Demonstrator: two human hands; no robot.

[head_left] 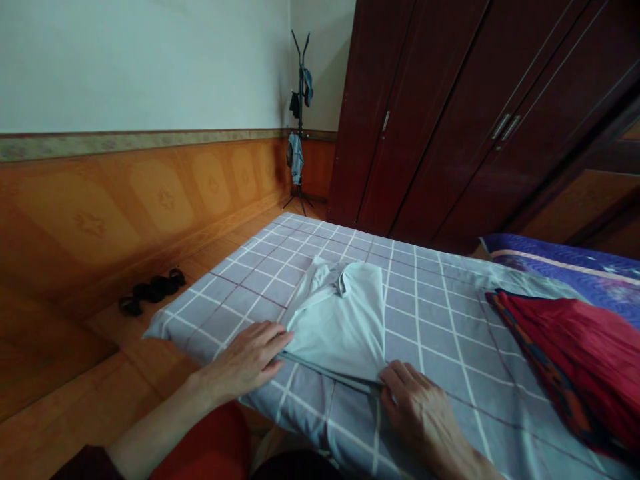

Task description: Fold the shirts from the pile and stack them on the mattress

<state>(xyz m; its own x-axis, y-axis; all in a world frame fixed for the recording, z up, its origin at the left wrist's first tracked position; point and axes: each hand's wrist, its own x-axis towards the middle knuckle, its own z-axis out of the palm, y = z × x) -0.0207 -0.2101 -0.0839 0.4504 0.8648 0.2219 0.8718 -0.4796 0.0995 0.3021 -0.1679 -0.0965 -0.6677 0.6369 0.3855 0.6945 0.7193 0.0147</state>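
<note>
A pale blue-white shirt [345, 320], folded into a narrow shape with its collar at the far end, lies flat on the grey checked bedsheet [440, 333]. My left hand [255, 353] grips the near left corner of the shirt, thumb and fingers closed at the hem. At the near right corner, my right hand [415, 403] pinches the hem, its fingers curled. Between both hands the near edge runs almost straight, with layers of cloth showing.
Red folded fabric [590, 353] with a dark patterned edge lies at the right, near a purple blanket [565, 257]. Dark shoes [153, 290] stand on the floor at left. A coat rack [300, 120] and dark red wardrobe [425, 113] stand beyond the bed.
</note>
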